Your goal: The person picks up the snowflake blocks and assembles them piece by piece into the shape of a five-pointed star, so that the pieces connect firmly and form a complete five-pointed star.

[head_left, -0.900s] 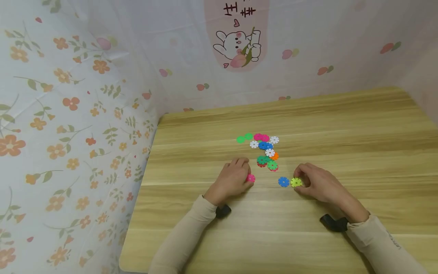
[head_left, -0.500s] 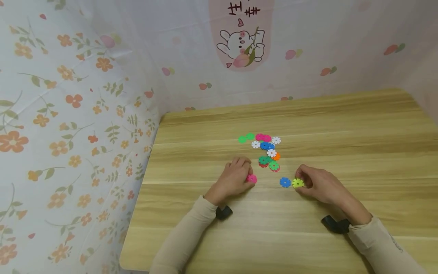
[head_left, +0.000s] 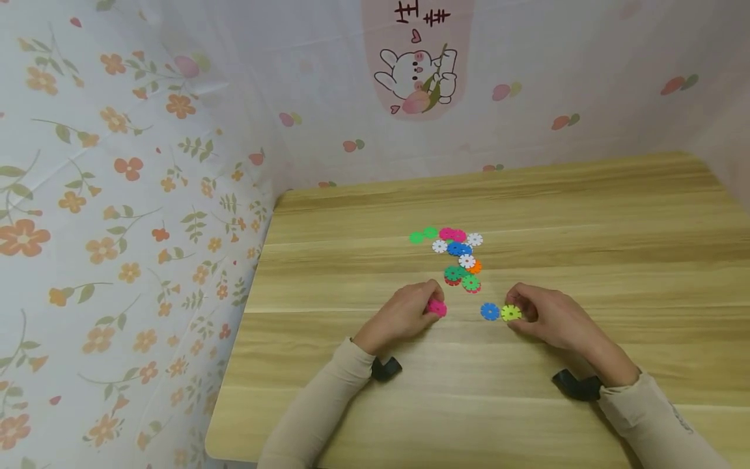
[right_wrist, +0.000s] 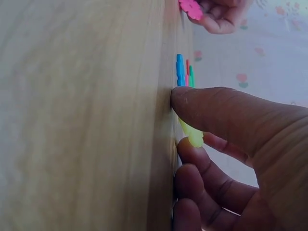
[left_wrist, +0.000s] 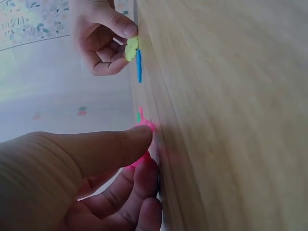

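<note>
My left hand [head_left: 405, 311] pinches a pink notched plastic disc [head_left: 437, 309] between thumb and fingers. In the left wrist view the pink disc [left_wrist: 147, 126] is tilted up and partly covered by the thumb. My right hand [head_left: 549, 316] pinches a yellow notched disc [head_left: 511, 313], with the thumb hiding part of it in the right wrist view. Just left of the yellow disc lies a blue disc [head_left: 489, 311]; whether the two touch or interlock I cannot tell.
Several more discs lie grouped farther back on the wooden table [head_left: 328, 260], among them a light green disc [head_left: 471, 283], a white disc [head_left: 467, 261] and an orange disc [head_left: 477, 266]. Floral cloth [head_left: 146, 163] hangs at the left and behind.
My left hand has shifted slightly right, and its fingers, earlier spread over the table, are now drawn in around the pink disc. The right hand stays nearly still with the yellow disc.
</note>
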Tool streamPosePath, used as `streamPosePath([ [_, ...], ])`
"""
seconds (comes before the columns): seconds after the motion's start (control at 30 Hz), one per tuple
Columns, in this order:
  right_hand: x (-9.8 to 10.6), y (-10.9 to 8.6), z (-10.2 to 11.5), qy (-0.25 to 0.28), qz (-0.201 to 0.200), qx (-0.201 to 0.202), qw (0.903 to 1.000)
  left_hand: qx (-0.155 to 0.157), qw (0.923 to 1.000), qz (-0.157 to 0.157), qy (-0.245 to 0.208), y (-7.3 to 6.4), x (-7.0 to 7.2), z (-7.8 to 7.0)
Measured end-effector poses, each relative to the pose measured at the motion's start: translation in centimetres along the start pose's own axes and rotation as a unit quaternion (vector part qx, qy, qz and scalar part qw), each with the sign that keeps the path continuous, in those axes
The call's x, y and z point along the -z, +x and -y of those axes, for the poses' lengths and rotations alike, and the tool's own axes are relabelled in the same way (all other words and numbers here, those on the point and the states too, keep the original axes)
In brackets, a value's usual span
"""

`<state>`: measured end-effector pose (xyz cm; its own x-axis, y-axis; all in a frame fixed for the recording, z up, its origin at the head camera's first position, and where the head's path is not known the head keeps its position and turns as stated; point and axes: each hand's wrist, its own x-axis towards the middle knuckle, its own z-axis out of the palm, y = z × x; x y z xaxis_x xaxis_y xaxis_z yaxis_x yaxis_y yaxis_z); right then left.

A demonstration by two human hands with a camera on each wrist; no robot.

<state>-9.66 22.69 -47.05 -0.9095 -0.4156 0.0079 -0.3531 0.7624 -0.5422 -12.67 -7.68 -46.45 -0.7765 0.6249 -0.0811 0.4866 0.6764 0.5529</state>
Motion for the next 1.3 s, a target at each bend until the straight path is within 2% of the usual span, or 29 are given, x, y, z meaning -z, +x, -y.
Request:
streamPosePath([
  [0.17,-0.1,-0.1,0.0,0.009,0.001,0.003,1.0,0.012,0.998,0.016,-0.059,0.1,-0.1,0.2],
  [0.47,-0.3,-0.6,0.0,0.007,-0.01,0.036,0.9993,0.025,0.9907,0.012,-0.133,0.0,0.0,0.1],
  [0.57,0.1,-0.7,0.2,0.028,-0.007,0.032,0.9991,0.017,0.9891,-0.009,-0.146,0.0,0.4,-0.1],
  [0.67,0.7,-0.7,0.6,0.055,-0.008,0.026,0.9981,0.001,0.9875,-0.046,-0.151,0.0,1.1,-0.5],
  [0.8,1.6,-0.4,1.6,0.106,-0.038,0.045,0.9926,-0.019,0.9829,-0.093,-0.158,0.0,2.1,-1.4],
  [0.93,2.3,-0.2,3.0,0.191,-0.068,0.054,0.9776,-0.042,0.9771,-0.126,-0.166,0.1,2.8,-2.2],
  [1.1,2.8,-0.1,4.6,0.299,-0.078,0.032,0.9504,-0.075,0.9672,-0.164,-0.179,0.0,3.2,-3.4],
  [1.3,3.4,0.4,6.4,0.385,-0.097,-0.004,0.9179,-0.108,0.9564,-0.203,-0.18,-0.5,3.6,-4.7],
])
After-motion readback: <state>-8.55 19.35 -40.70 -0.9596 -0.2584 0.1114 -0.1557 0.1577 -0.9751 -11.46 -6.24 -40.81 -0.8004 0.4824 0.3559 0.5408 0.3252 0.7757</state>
